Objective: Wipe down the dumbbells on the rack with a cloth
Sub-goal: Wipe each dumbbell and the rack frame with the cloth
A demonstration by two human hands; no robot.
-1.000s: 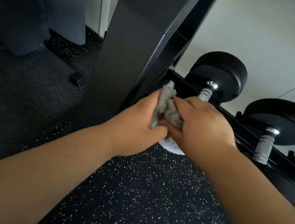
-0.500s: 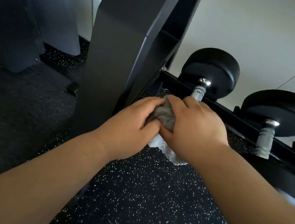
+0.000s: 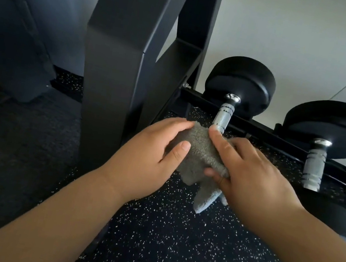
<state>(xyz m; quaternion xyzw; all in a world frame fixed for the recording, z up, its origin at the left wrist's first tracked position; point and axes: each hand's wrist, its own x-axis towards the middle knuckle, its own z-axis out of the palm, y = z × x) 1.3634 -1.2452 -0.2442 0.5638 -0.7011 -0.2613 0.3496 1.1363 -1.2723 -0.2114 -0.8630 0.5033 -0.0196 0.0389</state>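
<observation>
A grey terry cloth (image 3: 200, 156) is held between both my hands over the near end of the leftmost dumbbell (image 3: 243, 83), whose near head is hidden under it. My left hand (image 3: 156, 153) grips the cloth from the left, thumb on top. My right hand (image 3: 250, 174) holds it from the right, its index finger beside the knurled steel handle (image 3: 223, 116). A cloth corner hangs down. A second dumbbell (image 3: 332, 126) lies on the black rack rail (image 3: 260, 129) to the right.
The rack's thick black upright (image 3: 123, 52) stands close on the left of my hands. Speckled black rubber floor (image 3: 170, 246) lies below. A dark carpet and a dark object (image 3: 24, 24) are at left; a white wall is behind the rack.
The bunched cloth has spread out between my hands, which have moved slightly apart. More of the leftmost dumbbell's handle shows above my right hand.
</observation>
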